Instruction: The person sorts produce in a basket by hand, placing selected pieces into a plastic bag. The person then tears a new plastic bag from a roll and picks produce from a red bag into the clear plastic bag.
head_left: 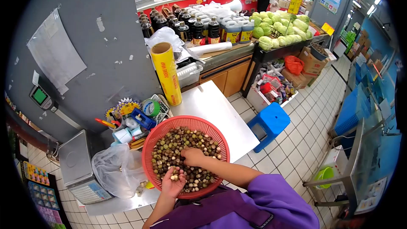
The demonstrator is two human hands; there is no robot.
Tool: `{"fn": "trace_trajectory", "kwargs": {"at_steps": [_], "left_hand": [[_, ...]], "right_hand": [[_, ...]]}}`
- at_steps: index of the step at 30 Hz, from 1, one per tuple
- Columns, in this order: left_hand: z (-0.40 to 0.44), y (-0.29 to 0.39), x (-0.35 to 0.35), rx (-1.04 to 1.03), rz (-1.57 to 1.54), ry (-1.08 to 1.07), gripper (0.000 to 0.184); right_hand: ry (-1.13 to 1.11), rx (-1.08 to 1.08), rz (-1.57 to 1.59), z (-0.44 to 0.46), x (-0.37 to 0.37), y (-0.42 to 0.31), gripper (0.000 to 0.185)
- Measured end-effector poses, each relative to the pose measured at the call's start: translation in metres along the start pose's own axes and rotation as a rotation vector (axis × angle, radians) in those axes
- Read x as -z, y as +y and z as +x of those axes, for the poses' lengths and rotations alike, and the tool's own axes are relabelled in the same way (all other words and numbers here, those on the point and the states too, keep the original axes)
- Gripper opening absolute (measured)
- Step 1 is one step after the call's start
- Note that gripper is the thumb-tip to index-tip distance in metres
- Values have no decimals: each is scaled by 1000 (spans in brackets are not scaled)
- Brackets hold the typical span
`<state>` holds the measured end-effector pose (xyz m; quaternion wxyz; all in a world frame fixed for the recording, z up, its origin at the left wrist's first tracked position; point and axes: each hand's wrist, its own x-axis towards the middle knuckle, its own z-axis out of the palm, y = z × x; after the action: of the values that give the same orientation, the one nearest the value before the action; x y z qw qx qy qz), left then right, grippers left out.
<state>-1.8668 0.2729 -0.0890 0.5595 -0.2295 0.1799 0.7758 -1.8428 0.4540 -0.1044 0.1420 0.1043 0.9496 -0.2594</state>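
A red plastic colander basket (223, 138) stands at the table's front edge, filled with small round nut-like pieces (169, 144), olive green, brown and some pale. My left hand (173, 183) is turned palm up over the near side of the basket. Its curled fingers hold a few pale round pieces (174, 177). Above the middle of the pile, my right hand (193, 157) reaches in with fingers bent together and pointing down to the left. Its fingertips touch the pieces, and whatever they pinch is hidden.
Left of the basket lie a clear plastic bag (116, 169) and a weighing scale (74, 157). Behind it are pens, tape (151, 107) and a yellow film roll (166, 74). A blue stool (271, 123) stands to the right. Cabbages (280, 25) and dark bottles (198, 32) fill counters beyond.
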Motion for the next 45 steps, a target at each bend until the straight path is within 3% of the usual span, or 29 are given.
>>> {"fn": "trace_trajectory", "kwargs": {"at_steps": [2, 5, 7, 9, 10, 11, 13, 17, 20, 26, 31, 33, 35, 42, 45], "left_hand": [[1, 2, 4, 10, 14, -10, 25], [-1, 2, 8, -16, 99, -25, 25], [0, -1, 7, -37, 94, -32, 27], [-2, -7, -12, -125, 75, 92, 27], [-3, -8, -14, -116, 20, 19, 27], [-3, -7, -11, -120, 20, 18, 27], [-1, -3, -3, 15, -75, -114, 23], [-9, -7, -11, -52, 19, -88, 21], [-13, -10, -15, -88, 31, -6, 18], [-13, -10, -10, -12, -7, -62, 19], [-12, -11, -5, 20, -7, -88, 24], [-11, -10, -7, 16, 14, -85, 25], [-11, -8, -4, 20, 34, -75, 29], [-11, -11, -6, 12, 109, -40, 30], [-11, -13, -11, -137, 185, 76, 31]], "right_hand": [[247, 111, 190, -9, 0, 3, 23], [357, 181, 492, -31, 22, -13, 21], [401, 259, 504, -43, 28, -28, 19], [416, 498, 445, -53, 36, -41, 19], [413, 555, 435, -53, 33, -41, 20], [413, 559, 435, -52, 33, -40, 20], [483, 370, 571, -49, 32, -36, 21], [370, 165, 80, -18, 1, 2, 27], [235, 151, -142, -19, -5, -2, 28], [17, 76, -17, -25, 9, -9, 26], [0, 79, 48, -35, 22, -7, 22], [12, 81, 81, -35, 25, -7, 19], [427, 189, 424, -35, 25, -9, 17], [520, 401, 518, -48, 40, -49, 15], [544, 585, 456, -60, 41, -65, 10]]}}
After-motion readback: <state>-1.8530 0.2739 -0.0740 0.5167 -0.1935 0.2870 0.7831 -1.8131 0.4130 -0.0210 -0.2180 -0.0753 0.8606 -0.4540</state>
